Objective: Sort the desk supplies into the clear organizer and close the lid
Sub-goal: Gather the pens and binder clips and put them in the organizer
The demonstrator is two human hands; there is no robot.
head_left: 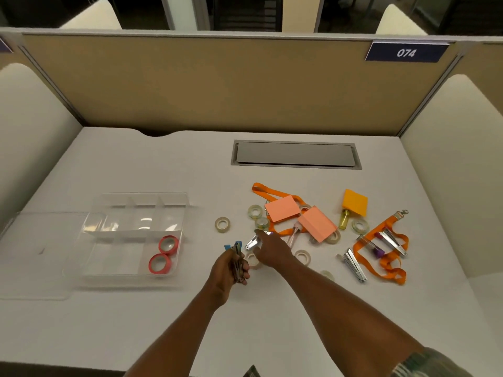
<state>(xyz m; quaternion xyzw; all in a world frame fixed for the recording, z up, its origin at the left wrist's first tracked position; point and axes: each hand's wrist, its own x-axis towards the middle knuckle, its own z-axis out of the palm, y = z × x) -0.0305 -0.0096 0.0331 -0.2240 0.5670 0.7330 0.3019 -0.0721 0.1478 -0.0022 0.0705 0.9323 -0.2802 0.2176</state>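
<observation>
View: head.
Left hand (pixel 231 268): lower centre, curled round a bundle of staplers (pixel 236 250), blue ends up.
Right hand (pixel 269 251): just right of it, reaching onto a silver stapler (pixel 253 242); whether it gripped could not be told.
Clear organizer (pixel 136 232): left on the bench (pixel 136 322), lid (pixel 40 254) open at its left.
Red tape rolls (pixel 160 271): two, in the near right compartment.
</observation>
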